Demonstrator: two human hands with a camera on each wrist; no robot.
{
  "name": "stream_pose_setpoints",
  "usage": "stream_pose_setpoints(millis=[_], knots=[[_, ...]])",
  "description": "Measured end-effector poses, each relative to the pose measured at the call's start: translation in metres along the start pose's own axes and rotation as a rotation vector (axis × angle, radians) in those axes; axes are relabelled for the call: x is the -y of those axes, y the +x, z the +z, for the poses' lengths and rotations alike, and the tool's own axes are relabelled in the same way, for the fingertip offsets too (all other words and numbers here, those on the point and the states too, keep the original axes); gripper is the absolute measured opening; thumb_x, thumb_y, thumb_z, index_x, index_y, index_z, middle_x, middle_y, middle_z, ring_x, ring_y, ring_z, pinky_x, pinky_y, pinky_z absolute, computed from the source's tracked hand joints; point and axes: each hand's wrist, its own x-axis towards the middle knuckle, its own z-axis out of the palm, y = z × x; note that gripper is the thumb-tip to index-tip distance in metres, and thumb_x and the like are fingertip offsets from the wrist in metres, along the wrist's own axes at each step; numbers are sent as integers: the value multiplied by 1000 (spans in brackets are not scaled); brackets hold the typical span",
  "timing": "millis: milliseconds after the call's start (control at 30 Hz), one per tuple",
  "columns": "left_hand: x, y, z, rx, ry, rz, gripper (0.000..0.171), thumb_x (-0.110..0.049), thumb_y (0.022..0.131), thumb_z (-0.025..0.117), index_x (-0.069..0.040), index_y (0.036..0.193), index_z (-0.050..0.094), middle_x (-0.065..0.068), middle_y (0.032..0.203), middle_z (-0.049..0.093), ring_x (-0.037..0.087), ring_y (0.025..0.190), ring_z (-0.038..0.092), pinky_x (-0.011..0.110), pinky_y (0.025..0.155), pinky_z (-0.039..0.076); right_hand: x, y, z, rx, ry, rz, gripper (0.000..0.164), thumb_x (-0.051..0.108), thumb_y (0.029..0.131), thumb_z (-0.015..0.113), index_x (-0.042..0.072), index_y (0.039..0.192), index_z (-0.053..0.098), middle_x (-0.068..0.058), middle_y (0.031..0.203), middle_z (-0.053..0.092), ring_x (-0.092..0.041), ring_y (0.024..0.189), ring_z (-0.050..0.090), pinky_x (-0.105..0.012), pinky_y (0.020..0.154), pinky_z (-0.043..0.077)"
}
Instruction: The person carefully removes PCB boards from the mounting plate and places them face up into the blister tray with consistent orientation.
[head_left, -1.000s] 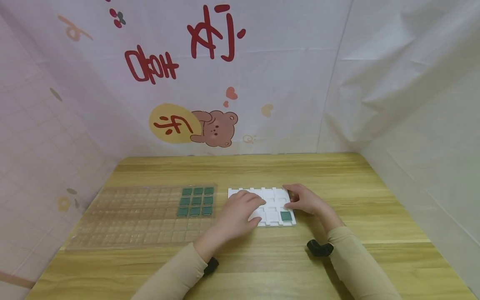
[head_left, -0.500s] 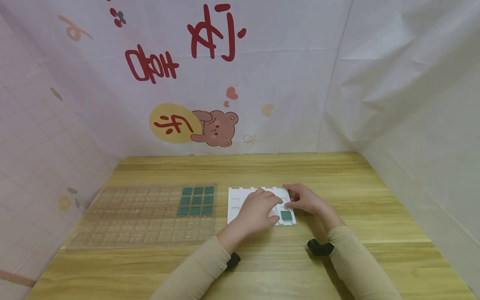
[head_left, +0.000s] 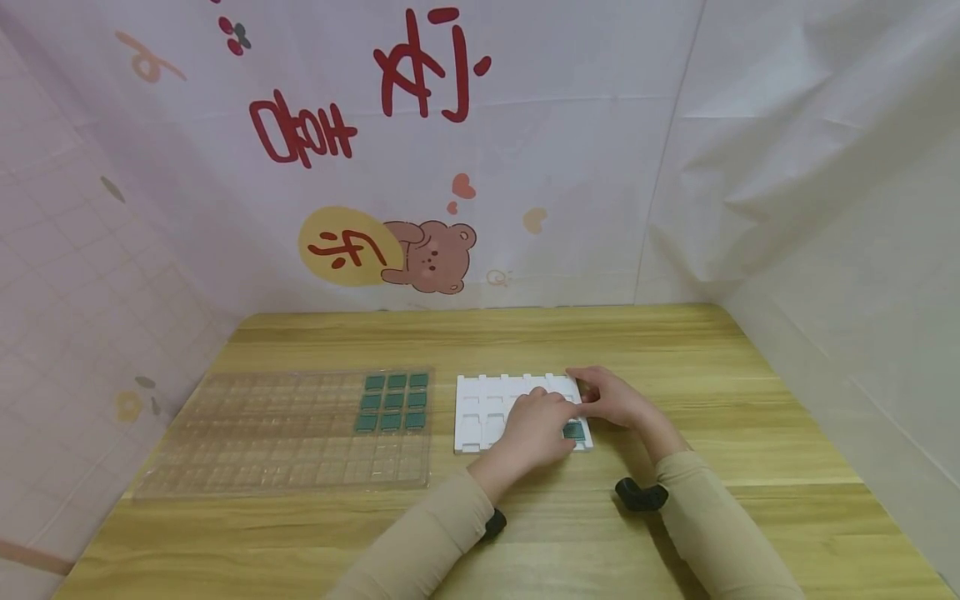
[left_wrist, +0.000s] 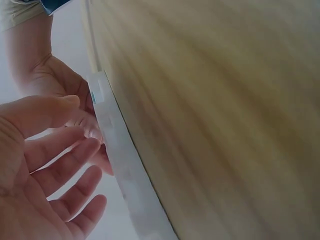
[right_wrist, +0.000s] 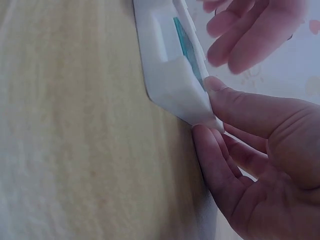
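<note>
A white tray with shallow pockets lies on the wooden table. In its near right pocket sits a green square chip, which shows edge-on as a teal sheet in the right wrist view. Over the tray's right part hovers my left hand, thumb and fingers on either side of the chip. The left wrist view shows those fingers loosely bent and apart from the thumb, holding nothing. My right hand pinches the tray's right edge, with the thumb on its upper side.
Left of the white tray lies a wide clear plastic tray with many small pockets. Several green chips fill a block at its right end. A printed white curtain stands behind the table, with more curtain at both sides.
My left hand has moved right across the white tray to the green chip, uncovering the tray's left pockets. My right hand has stayed at the tray's right edge.
</note>
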Motion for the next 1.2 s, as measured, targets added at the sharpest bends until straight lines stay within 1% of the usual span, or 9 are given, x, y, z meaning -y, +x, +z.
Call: stream_pose_setpoints(millis=[200,300,467,733,967,1200], knots=[[-3,6,6,9,1,-8,33,-33,81,79,-26,112,74,-7,100,67,17,87,53,32,71,44,-1,0,0,-3,-9,-4,66,8,86,76,-11,140,45,-27,129,52,-26,94,52,-41,85,45],[-4,9,8,16,13,-16,28,-31,81,78,-24,107,75,-7,96,68,17,84,53,32,69,44,-2,0,0,-6,-9,-6,65,8,86,76,-11,140,45,-28,130,51,-27,95,52,-41,86,45],[-7,12,9,21,26,-36,21,-27,79,77,-24,100,75,-6,89,66,18,80,51,32,67,43,-3,1,1,-6,-26,-5,66,9,86,76,-11,140,45,-28,129,51,-27,96,51,-42,88,45],[-10,15,7,31,57,-63,11,-22,78,75,-24,89,74,-6,82,64,18,80,52,32,67,43,-2,0,2,-18,-39,-12,65,6,84,77,-11,139,47,-26,123,52,-25,92,52,-41,86,44],[-10,17,9,34,78,-65,7,-24,76,76,-23,82,72,-6,79,62,18,81,53,32,67,43,-2,0,2,-19,-38,-1,65,6,85,76,-10,140,47,-26,124,51,-22,89,52,-38,84,44],[-9,18,10,39,102,-47,11,-31,76,78,-24,80,71,-7,80,62,17,81,53,31,66,42,-2,0,2,-18,-41,-12,65,7,85,76,-11,140,46,-26,124,51,-24,92,51,-40,85,44]])
